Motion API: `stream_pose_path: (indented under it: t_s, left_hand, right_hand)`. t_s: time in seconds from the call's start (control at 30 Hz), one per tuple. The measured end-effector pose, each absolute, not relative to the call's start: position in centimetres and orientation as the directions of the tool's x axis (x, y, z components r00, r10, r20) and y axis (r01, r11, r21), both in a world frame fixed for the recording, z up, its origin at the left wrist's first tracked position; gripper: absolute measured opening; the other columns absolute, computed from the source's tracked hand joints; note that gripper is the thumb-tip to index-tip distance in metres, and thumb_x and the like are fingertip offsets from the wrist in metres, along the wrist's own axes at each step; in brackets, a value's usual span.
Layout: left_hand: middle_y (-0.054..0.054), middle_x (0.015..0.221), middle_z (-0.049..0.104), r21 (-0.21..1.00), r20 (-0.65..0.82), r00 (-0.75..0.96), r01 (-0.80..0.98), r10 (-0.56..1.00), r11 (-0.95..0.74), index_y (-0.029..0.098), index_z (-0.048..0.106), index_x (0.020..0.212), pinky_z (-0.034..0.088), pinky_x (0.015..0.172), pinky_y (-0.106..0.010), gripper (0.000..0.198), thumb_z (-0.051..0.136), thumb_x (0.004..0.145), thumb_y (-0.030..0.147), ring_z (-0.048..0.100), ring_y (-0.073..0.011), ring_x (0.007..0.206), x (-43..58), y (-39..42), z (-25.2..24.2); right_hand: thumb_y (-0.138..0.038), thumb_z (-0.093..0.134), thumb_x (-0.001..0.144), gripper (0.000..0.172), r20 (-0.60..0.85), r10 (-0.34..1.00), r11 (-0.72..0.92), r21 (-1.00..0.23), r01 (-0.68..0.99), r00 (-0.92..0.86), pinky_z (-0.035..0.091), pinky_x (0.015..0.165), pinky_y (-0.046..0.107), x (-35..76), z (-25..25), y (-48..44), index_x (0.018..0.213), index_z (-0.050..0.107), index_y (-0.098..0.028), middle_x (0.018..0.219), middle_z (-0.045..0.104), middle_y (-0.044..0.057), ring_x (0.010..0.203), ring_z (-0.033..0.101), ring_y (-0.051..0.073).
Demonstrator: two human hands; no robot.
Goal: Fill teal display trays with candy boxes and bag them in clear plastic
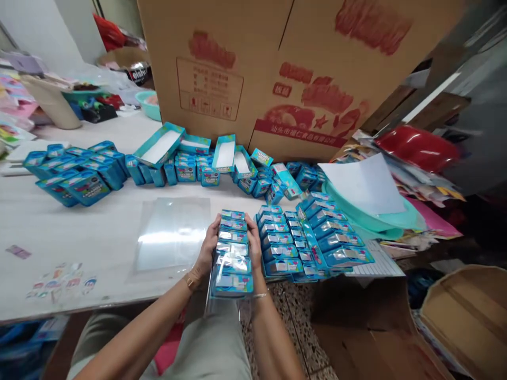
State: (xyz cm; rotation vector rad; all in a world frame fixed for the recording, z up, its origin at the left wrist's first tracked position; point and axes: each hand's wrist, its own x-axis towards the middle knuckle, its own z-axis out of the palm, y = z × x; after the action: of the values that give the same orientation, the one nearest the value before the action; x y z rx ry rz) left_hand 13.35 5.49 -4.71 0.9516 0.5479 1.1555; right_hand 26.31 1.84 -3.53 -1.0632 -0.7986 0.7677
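Between my two hands is a row of small blue boxes (233, 252) in a clear plastic bag (224, 306), whose loose end hangs toward my lap. My left hand (208, 245) grips the row's left side, and my right hand (254, 240) presses on its right side near the far end. Flat on the table, left of my left hand, lie clear plastic bags (172, 221). Close to my right hand stand more rows of blue boxes (279, 240), some in shallow blue trays.
A big cardboard carton (245, 68) stands along the table's back. Before it are blue boxes (186, 168) and open blue trays (160, 148). More boxes (85, 182) cluster left. At right sit a turquoise basin (356, 227) with white paper and, lower down, an open carton (368, 322).
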Motion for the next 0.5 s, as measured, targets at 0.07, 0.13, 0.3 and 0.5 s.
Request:
stream_pose_path:
  t_s: [0.07,0.13,0.3,0.5]
  left_hand:
    - [-0.008,0.152,0.046,0.845,0.036,0.351,-0.510,0.936,0.159,0.024,0.048,0.141,0.036,0.115,-0.042,0.056,0.059,0.089,0.045,0.042,-0.0278,0.141,13.3,5.7,-4.6]
    - [-0.008,0.150,0.049,0.867,0.029,0.297,-0.483,0.954,0.124,0.024,0.048,0.140,0.038,0.112,-0.038,0.059,0.061,0.088,0.049,0.045,-0.0257,0.138,13.7,6.6,-4.2]
    - [-0.004,0.089,0.071,0.916,-0.073,0.321,-0.352,0.944,0.190,0.017,0.067,0.105,0.049,0.069,-0.024,0.043,0.071,0.077,0.049,0.065,-0.0155,0.077,15.7,9.8,-2.9]
    - [0.005,0.054,0.050,0.905,-0.118,0.253,-0.371,0.960,0.208,0.016,0.063,0.068,0.032,0.046,-0.019,0.021,0.070,0.073,0.035,0.043,-0.0075,0.047,16.7,11.5,-3.1]
  right_hand:
    - [-0.046,0.048,0.095,0.047,0.184,0.832,0.325,-0.926,-0.192,0.523,0.030,0.117,0.041,26.2,-3.9,2.0,0.134,0.056,-0.022,0.150,0.049,0.007,0.138,0.045,0.020]
    - [-0.053,0.043,0.096,0.053,0.136,0.814,0.295,-0.934,-0.199,0.565,0.033,0.115,0.042,26.5,-4.2,2.8,0.137,0.052,-0.021,0.148,0.050,0.009,0.135,0.048,0.020]
    - [-0.060,0.048,0.090,0.049,-0.047,0.827,0.059,-0.984,-0.168,0.561,0.050,0.095,0.036,27.9,-4.7,5.4,0.098,0.067,-0.016,0.101,0.072,0.007,0.107,0.062,0.022]
    - [-0.063,0.051,0.087,0.046,-0.115,0.829,0.015,-0.974,-0.228,0.547,0.054,0.080,0.032,28.0,-5.4,6.5,0.086,0.065,-0.020,0.078,0.069,0.002,0.091,0.065,0.020]
